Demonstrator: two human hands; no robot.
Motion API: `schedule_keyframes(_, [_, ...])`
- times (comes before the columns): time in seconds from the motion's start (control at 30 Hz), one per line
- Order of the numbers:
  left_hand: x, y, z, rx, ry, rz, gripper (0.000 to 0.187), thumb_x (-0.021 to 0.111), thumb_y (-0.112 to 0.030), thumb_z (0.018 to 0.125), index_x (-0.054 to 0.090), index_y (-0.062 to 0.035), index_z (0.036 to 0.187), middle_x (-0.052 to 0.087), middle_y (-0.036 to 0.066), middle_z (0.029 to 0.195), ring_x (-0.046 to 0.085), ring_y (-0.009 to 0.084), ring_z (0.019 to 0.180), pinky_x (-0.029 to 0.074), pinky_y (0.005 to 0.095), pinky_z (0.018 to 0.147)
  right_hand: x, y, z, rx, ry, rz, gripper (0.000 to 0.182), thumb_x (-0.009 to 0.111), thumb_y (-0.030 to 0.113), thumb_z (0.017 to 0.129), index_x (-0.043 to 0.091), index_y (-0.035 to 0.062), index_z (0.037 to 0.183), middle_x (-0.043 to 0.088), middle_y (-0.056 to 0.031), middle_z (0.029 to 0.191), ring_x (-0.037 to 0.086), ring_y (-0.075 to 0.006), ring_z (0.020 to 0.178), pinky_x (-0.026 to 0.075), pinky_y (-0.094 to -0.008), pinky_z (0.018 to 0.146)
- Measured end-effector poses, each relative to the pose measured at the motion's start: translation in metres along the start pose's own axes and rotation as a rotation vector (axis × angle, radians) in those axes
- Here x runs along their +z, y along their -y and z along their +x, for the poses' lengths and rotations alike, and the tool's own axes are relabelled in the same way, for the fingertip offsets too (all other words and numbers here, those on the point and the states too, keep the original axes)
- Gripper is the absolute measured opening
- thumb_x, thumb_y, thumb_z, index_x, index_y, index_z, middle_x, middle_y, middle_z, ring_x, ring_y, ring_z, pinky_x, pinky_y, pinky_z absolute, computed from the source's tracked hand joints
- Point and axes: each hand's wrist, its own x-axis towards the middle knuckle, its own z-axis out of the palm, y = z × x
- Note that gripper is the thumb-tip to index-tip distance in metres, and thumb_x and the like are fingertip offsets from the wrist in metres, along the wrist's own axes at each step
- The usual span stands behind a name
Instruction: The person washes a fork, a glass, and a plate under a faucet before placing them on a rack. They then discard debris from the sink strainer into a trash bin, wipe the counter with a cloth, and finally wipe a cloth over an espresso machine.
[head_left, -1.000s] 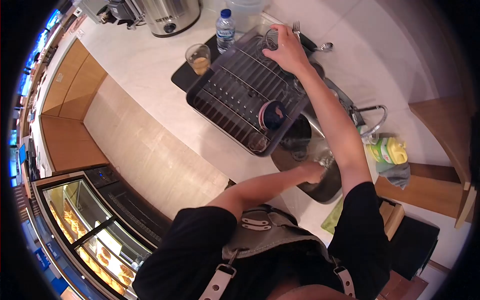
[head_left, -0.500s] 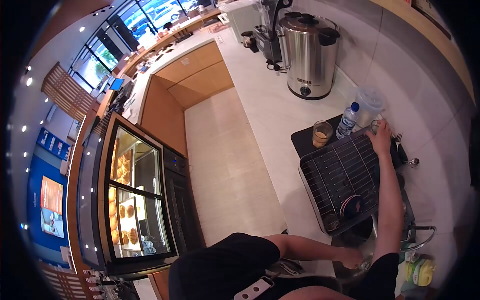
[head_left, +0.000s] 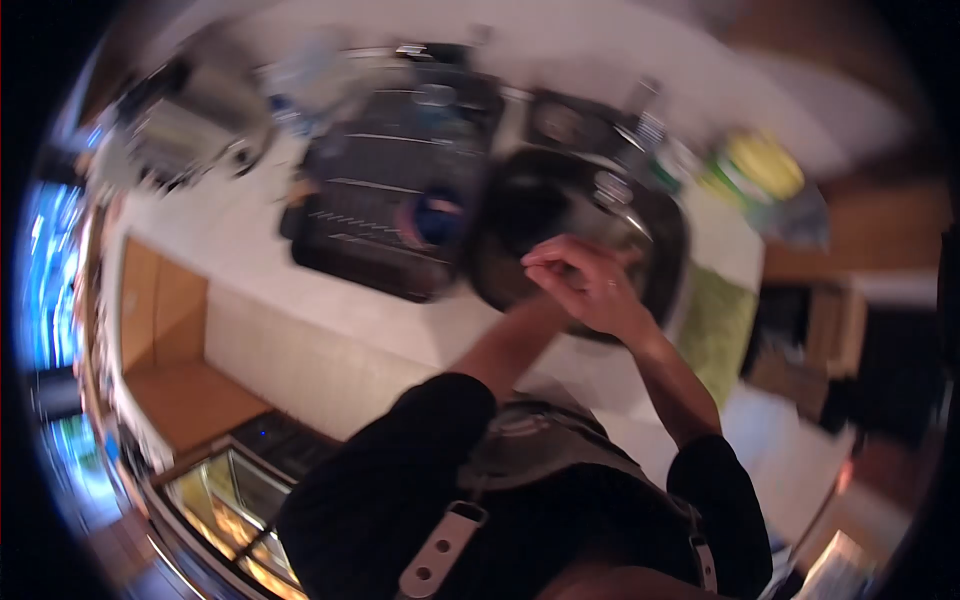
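Observation:
Over the dark sink (head_left: 676,245) my two hands come together, with the forearms crossing. My right hand (head_left: 600,285) is on top, its fingers bent and close together, and a ring shows on one finger. Whatever lies inside those fingers, if anything, is hidden. Most of my left hand (head_left: 628,256) is behind the right one and smeared, so its fingers do not show. Left of the sink stands a black drying tray with a wire rack (head_left: 370,165). A round blue item (head_left: 437,215) and a blurred clear glass (head_left: 435,95) are on it.
A tap (head_left: 645,130) rises behind the sink. Yellow-green packaging (head_left: 755,168) stands at the back right, and a green cloth (head_left: 715,330) hangs or lies right of the sink. The steel urn (head_left: 195,125) is at the far left. Everything is motion-blurred.
The view has swung right toward the sink. My right hand has left the glass at the rack's far end and come back over the sink, beside my left hand.

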Motion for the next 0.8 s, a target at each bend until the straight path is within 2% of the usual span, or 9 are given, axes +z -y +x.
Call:
schedule_keyframes(0.13, [0.03,-0.032,0.03,-0.322,-0.039,-0.42,0.047,0.063,-0.02,0.093,0.055,-0.0013,0.136,0.055,0.019,0.14,0.063,0.0331,0.115,0.048,0.0409,0.099,-0.05,-0.041,-0.126,0.3,-0.189,0.048,0.013,0.069,0.01,0.092,0.07,0.0044,0.104,0.071,-0.0071,0.095,0.068,-0.0153,0.081,0.054,-0.0284,0.069])
schedule_keyframes(0.2, [0.039,-0.037,0.043,-0.385,-0.116,-0.535,0.048,0.064,-0.02,0.094,0.055,-0.0021,0.138,0.053,0.017,0.143,0.063,0.0317,0.116,0.048,0.0396,0.1,-0.068,-0.062,-0.158,0.338,-0.301,0.065,0.012,0.068,0.01,0.093,0.069,0.0035,0.104,0.071,-0.0074,0.095,0.068,-0.0147,0.08,0.054,-0.0286,0.069])
schedule_keyframes(0.27, [0.051,-0.027,0.056,-0.346,-0.215,-0.532,0.044,0.062,-0.016,0.094,0.056,-0.0014,0.135,0.053,0.017,0.142,0.064,0.0338,0.113,0.052,0.0418,0.097,-0.087,-0.077,-0.169,0.387,-0.321,0.078,0.015,0.068,0.01,0.094,0.068,0.0015,0.107,0.071,-0.0071,0.097,0.067,-0.0133,0.082,0.054,-0.0283,0.072])
schedule_keyframes(0.33, [0.059,-0.023,0.067,-0.317,-0.298,-0.548,0.041,0.061,-0.014,0.093,0.057,-0.0008,0.132,0.053,0.017,0.14,0.064,0.0351,0.111,0.055,0.0431,0.094,-0.102,-0.091,-0.161,0.43,-0.307,0.074,0.019,0.067,0.008,0.095,0.066,0.0005,0.112,0.07,-0.0056,0.1,0.066,-0.0109,0.087,0.054,-0.0274,0.078])
schedule_keyframes(0.4, [0.062,-0.024,0.073,-0.31,-0.353,-0.634,0.039,0.06,-0.013,0.093,0.058,-0.0001,0.13,0.055,0.017,0.137,0.064,0.0354,0.111,0.057,0.0434,0.092,-0.11,-0.112,-0.127,0.344,-0.371,0.113,0.027,0.07,0.013,0.093,0.064,0.0013,0.117,0.071,-0.0077,0.104,0.066,-0.0141,0.092,0.054,-0.0277,0.08])
schedule_keyframes(0.53, [0.029,-0.009,0.056,-0.384,-0.427,-0.902,0.036,0.059,-0.012,0.091,0.061,0.0013,0.125,0.058,0.017,0.131,0.064,0.0361,0.109,0.06,0.044,0.087,-0.094,-0.147,-0.031,0.058,-0.547,-0.244,0.052,0.078,0.027,0.085,0.058,0.0028,0.126,0.068,-0.0128,0.119,0.062,-0.0244,0.114,0.05,-0.0363,0.096])
schedule_keyframes(0.63, [-0.014,0.007,0.022,-0.345,-0.484,-0.997,0.033,0.059,-0.011,0.09,0.063,0.0024,0.121,0.06,0.017,0.126,0.065,0.0365,0.108,0.063,0.0445,0.083,-0.092,-0.162,-0.002,0.144,-0.275,0.0,0.059,0.08,0.03,0.082,0.054,0.0023,0.128,0.068,-0.0164,0.116,0.065,-0.0287,0.109,0.05,-0.0387,0.094])
schedule_keyframes(0.73, [-0.061,0.017,-0.017,-0.206,-0.487,-1.018,0.035,0.053,-0.006,0.087,0.061,0.0061,0.119,0.061,0.016,0.117,0.068,0.0352,0.093,0.066,0.0447,0.077,-0.089,-0.166,-0.012,0.115,-0.32,0.079,0.059,0.079,0.031,0.083,0.055,0.0027,0.128,0.068,-0.0159,0.116,0.065,-0.0283,0.109,0.048,-0.0373,0.097])
schedule_keyframes(0.8, [-0.08,0.051,-0.017,-0.204,-0.47,-0.881,0.035,0.051,-0.005,0.087,0.062,0.0047,0.119,0.062,0.014,0.113,0.069,0.0313,0.085,0.065,0.0415,0.072,-0.087,-0.169,-0.035,0.182,-0.378,0.161,0.058,0.078,0.032,0.085,0.054,0.0029,0.13,0.066,-0.014,0.12,0.06,-0.0255,0.117,0.045,-0.0367,0.101])
